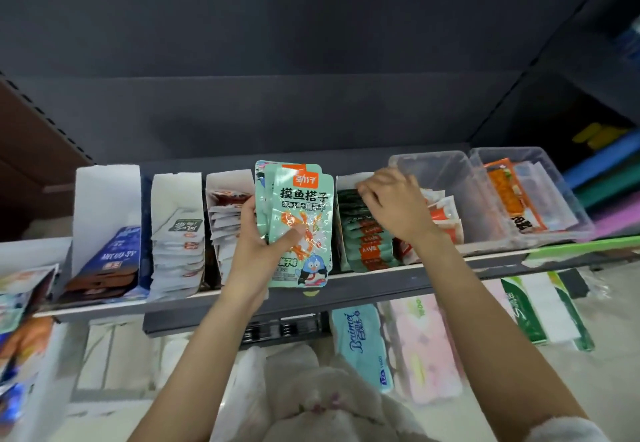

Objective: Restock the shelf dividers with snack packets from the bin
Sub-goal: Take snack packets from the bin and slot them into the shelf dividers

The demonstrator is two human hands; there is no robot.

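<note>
Several white card dividers (107,199) stand in a row along the dark shelf (363,289), each lane holding a file of packets, with two clear bins (446,171) at the right end. Between the third lane and the lane of teal packets (367,234), the left hand (256,237) holds up a small fan of mint-green snack packets (298,220), upright and facing the camera, thumb across the front and fingers curled behind. To their right, the right hand (394,206) reaches into the teal lane, its fingers (363,190) bent over the tops of the rear packets; whether they pinch one or only press the row back cannot be told. This looks like the filling step itself: stock in hand, a slot being opened at the back of the lane. Next, by my reading, one packet should pass from the fan to the right hand and slide in upright behind the row, without toppling the card wall beside it.
</note>
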